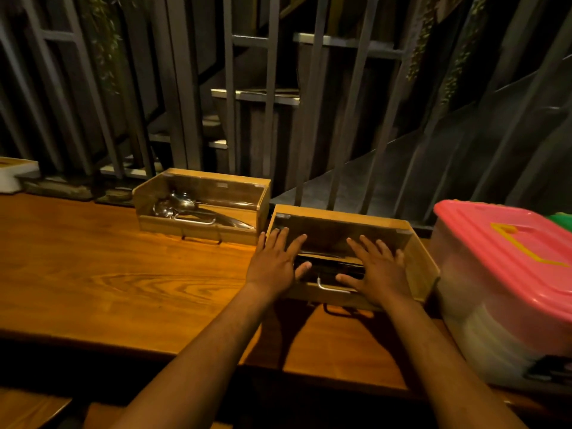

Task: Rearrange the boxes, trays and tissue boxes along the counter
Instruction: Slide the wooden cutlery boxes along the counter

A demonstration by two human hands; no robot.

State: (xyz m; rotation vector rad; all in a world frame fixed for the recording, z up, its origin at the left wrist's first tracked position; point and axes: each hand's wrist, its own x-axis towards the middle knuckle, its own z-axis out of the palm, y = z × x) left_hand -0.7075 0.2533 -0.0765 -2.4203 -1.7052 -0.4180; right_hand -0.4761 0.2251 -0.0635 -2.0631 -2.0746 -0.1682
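Two wooden cutlery boxes with clear lids stand at the back of the wooden counter [102,274]. The left box [201,227] holds metal spoons and has a metal handle on its lid. The right box [418,261] sits closer to me, slightly askew, with dark cutlery inside. My left hand [274,263] lies flat with fingers spread on the left part of its clear lid. On the right part my right hand [376,274] rests the same way, thumb near the lid's metal handle [328,287]. Neither hand grips anything.
A clear plastic tub with a pink lid [507,243] stands right of the right box, almost touching it, with something green behind. A white box [15,174] sits at the far left edge. Dark metal railings and stairs run behind the counter.
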